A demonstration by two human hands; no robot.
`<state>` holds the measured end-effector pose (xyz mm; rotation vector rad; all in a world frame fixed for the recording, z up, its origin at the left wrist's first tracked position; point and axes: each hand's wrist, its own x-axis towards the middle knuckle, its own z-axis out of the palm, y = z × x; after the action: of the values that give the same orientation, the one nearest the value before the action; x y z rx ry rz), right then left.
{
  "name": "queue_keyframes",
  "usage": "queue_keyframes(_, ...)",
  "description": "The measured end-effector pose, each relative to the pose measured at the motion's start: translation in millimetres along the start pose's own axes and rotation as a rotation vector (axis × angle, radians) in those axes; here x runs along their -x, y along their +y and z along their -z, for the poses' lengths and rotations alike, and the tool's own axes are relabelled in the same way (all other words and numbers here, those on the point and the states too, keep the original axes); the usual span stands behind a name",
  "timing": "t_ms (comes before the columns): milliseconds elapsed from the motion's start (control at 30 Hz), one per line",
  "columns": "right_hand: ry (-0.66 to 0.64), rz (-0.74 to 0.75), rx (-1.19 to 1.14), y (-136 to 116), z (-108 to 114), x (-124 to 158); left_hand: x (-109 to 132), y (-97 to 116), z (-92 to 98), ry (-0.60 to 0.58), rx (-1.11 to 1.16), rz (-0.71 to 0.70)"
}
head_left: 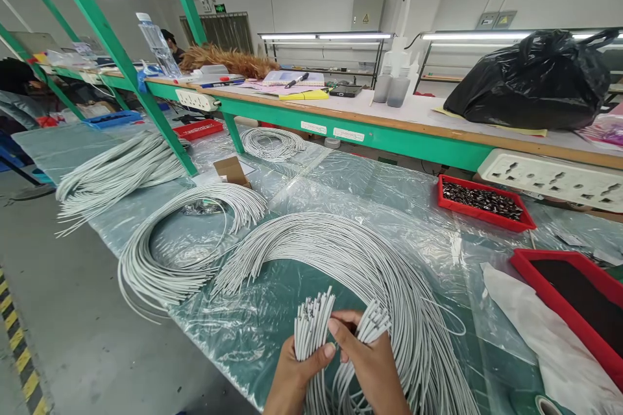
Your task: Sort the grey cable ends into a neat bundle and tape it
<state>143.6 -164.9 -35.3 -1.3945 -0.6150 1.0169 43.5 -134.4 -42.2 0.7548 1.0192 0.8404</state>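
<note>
My left hand (296,376) is closed round a bundle of grey cable ends (311,324), held upright near the table's front edge. My right hand (372,366) grips a second bundle of cable ends (374,323) just beside it, thumb reaching toward the left bundle. Both bundles belong to a large curved loop of grey cables (370,259) lying on the plastic-covered green table (341,188).
More grey cable coils lie to the left (160,259), far left (111,172) and at the back (272,142). A red tray of small dark parts (481,201) and a bigger red tray (574,292) sit right. A green shelf (389,126) carries a black bag (530,84). A person sits far back left.
</note>
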Motion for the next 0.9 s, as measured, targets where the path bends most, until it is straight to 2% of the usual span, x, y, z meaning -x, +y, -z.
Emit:
queue_keyframes(167, -0.063, 0.068, 0.001, -1, 0, 1, 4, 7, -3.7, 0.012, -0.004, 0.017)
queue_keyframes(300, -0.008, 0.043, -0.034, 0, -3, 3, 3, 4, -3.4, 0.014, 0.000, 0.005)
queue_keyframes(433, 0.045, 0.031, -0.070, 2, -2, 2, -1, -7, 2.8, 0.108, -0.044, 0.005)
queue_keyframes(567, 0.054, 0.048, -0.219, 9, 3, -3, -5, -17, 10.4, 0.176, -0.128, -0.022)
queue_keyframes(733, -0.030, 0.061, -0.239, 12, -1, -2, -4, -16, 6.3, 0.160, -0.121, -0.056)
queue_keyframes(900, 0.056, 0.035, -0.145, 5, -10, 1, 0, -9, -2.2, 0.059, -0.066, -0.068)
